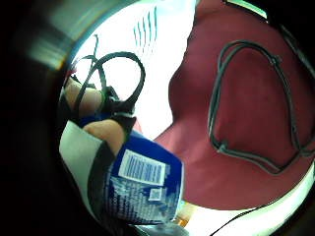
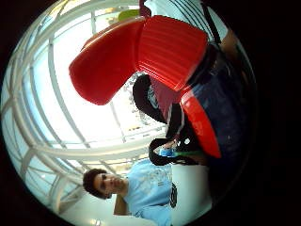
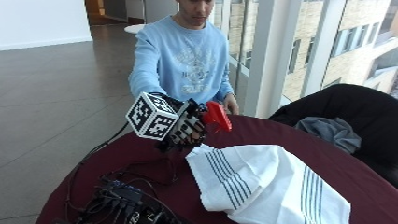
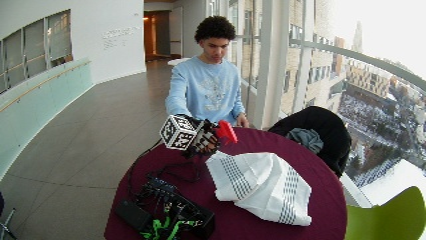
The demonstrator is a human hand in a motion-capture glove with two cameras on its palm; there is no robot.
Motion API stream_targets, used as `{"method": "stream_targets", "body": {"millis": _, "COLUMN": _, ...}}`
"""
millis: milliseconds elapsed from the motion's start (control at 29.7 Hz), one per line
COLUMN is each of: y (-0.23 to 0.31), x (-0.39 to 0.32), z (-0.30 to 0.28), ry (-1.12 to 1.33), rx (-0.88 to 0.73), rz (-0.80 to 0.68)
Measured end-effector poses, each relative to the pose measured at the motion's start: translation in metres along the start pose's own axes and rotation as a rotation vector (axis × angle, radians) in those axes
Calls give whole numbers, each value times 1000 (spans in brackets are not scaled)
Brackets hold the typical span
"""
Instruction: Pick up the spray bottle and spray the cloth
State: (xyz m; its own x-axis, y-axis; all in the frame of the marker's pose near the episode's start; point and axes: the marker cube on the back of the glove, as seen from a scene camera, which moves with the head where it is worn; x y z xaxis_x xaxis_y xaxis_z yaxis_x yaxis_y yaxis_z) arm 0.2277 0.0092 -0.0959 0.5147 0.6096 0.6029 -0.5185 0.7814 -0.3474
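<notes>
A light blue sweatshirt (image 3: 180, 60) with a pale chest print was worn; the right hand (image 3: 185, 125) was covered by a black glove.

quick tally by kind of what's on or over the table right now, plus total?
Spray bottle: 1, held up in the gloved right hand
White striped cloth: 1, on the table
Pile of black electronics: 1, at the table's near edge
Total: 3
The grey cloth lies on the black chair, so it is not counted.

Round maroon table (image 3: 348, 163), grey tiled floor (image 3: 56, 88), tall daylit windows (image 4: 333, 60), black chair (image 3: 367, 107).
</notes>
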Motion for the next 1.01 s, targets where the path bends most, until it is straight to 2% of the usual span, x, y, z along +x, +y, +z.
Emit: {"method": "stream_targets", "body": {"millis": 1010, "y": -14, "x": -17, "z": -4, "ry": -36, "rx": -16, "rz": 32}}
